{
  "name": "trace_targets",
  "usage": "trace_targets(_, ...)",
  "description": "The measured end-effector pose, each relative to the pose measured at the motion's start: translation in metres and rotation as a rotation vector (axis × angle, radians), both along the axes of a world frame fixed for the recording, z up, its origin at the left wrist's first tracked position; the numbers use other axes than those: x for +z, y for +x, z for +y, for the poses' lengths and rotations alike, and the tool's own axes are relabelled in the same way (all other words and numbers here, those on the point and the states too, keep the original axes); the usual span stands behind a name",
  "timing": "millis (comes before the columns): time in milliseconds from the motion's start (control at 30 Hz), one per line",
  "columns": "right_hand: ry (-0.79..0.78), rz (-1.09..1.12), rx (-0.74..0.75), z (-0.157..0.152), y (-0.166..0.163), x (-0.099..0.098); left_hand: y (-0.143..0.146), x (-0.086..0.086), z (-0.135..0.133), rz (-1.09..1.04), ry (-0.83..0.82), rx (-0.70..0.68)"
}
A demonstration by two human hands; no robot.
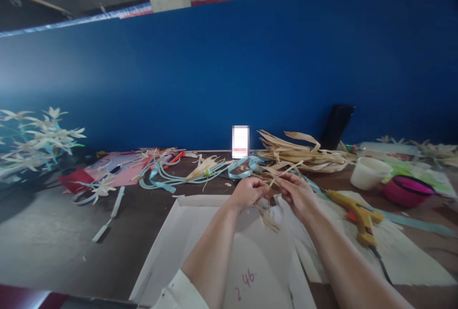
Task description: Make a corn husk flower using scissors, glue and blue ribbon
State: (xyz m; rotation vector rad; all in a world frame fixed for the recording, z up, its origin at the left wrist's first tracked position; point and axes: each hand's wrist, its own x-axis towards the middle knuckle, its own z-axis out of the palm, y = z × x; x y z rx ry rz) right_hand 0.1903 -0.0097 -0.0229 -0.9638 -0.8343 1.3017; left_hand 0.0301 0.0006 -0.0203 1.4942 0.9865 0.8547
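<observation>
My left hand (249,192) and my right hand (296,193) are close together above the far part of a white box lid (200,232). Each pinches a thin, pale strip of dried corn husk (273,180), which slants up between the fingertips. Below the hands, small husk scraps (269,219) lie in the lid. Just beyond my right hand is a heap of long dried husks (296,151). A light blue ribbon (240,169) curls on the table behind my left hand. The fingertips partly cover the strip's lower end.
To the right, a yellow glue gun (361,213) lies on paper, near a white cup (370,173) and a magenta bowl (408,190). Husk flowers (43,142) stand at far left. Pale blue stems (168,175) lie behind the lid. A blue partition (229,70) closes off the back.
</observation>
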Motion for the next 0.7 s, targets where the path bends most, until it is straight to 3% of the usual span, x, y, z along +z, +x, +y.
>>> trace_targets(700,0.008,-0.105,-0.002,-0.0003,-0.0071,-0.0084,0.0009,0.0030,-0.0018,0.083,0.062,0.030)
